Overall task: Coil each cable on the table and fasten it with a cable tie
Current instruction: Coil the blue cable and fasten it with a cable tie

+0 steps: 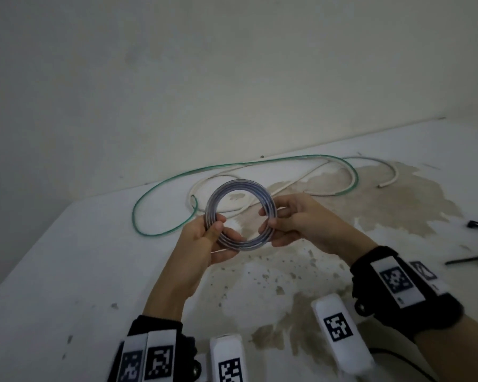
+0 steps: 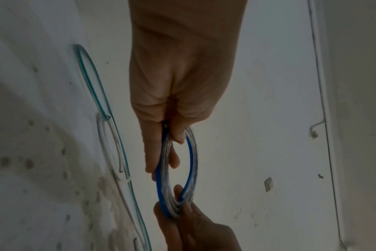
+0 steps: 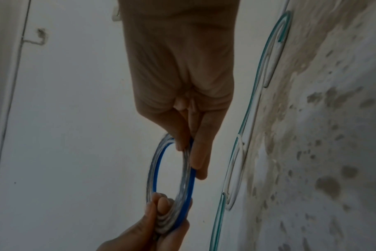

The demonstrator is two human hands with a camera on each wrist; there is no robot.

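Note:
A blue-and-clear cable wound into a round coil (image 1: 240, 190) hangs above the table between both hands. My left hand (image 1: 213, 230) pinches its lower left side between thumb and fingers. My right hand (image 1: 272, 223) pinches its right side the same way. The left wrist view shows the coil (image 2: 191, 158) edge-on, my left hand (image 2: 167, 135) at its top and the other hand's fingers (image 2: 178, 191) at its bottom. In the right wrist view the coil (image 3: 153, 171) is also held at both ends. A loose green cable (image 1: 160, 184) and a loose white cable (image 1: 295, 180) lie on the table behind.
The white table (image 1: 53, 257) is stained brown in the middle and right. Black cable ties (image 1: 469, 259) lie near the right edge. A wall stands close behind the table's far edge. White marker blocks (image 1: 340, 332) sit at the near edge.

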